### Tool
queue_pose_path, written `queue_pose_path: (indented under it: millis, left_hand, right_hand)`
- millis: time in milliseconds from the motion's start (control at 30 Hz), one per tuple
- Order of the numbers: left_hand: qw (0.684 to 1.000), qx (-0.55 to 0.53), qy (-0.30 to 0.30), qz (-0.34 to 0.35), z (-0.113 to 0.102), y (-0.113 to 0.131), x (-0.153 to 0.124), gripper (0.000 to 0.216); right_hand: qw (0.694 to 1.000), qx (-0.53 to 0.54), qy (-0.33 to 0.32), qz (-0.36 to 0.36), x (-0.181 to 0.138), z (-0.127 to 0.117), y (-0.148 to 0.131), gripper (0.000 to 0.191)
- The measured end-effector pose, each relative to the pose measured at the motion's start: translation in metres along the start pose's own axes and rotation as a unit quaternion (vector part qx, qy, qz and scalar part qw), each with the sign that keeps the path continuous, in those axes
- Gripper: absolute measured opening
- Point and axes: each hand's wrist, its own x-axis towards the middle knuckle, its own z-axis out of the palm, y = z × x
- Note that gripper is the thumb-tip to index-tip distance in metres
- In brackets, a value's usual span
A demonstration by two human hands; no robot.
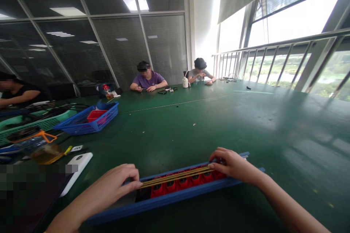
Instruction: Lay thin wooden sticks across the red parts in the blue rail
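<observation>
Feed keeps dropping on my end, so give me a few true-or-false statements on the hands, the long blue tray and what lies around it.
1. The left hand and the right hand are at opposite ends of the long blue tray. True.
2. Yellow strands run from hand to hand above the red parts. True.
3. Red parts fill the tray from end to end. False: the stretch by the left hand shows none.
4. The blue basket stands right of the tray. False: it stands to the left, farther back on the green table.
5. A red container sits in the blue basket. True.
</observation>
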Motion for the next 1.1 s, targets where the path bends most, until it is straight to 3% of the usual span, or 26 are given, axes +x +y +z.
queue_pose_path:
  millis: [133,400,533,667,833,1100]
  left_hand:
    - [1.0,-0.012,0.007,0.008,-0.002,-0.004,0.002,0.027]
    - [0.993,-0.004,0.113,0.026,-0.01,0.002,-0.014,0.033]
    - [0.972,0.062,0.222,0.037,-0.023,-0.008,-0.023,0.031]
    - [0.944,0.111,0.311,0.024,-0.03,-0.034,-0.013,0.03]
    - [0.958,0.083,0.273,0.013,-0.014,-0.06,0.018,0.025]
    - [0.98,0.043,0.192,-0.019,0.029,-0.076,0.052,0.015]
  right_hand:
    - [1.0,-0.004,-0.001,0.003,0.001,0.001,0.0,0.033]
    - [1.0,0.0,-0.008,0.008,0.003,0.003,-0.007,0.033]
    - [1.0,0.014,-0.003,0.023,0.001,0.004,-0.006,0.034]
    - [0.999,0.025,0.015,0.028,-0.004,0.006,0.0,0.038]
    - [0.997,-0.021,0.067,-0.007,-0.007,0.003,-0.008,0.022]
    - [0.996,-0.053,-0.051,-0.045,0.0,-0.001,-0.029,0.025]
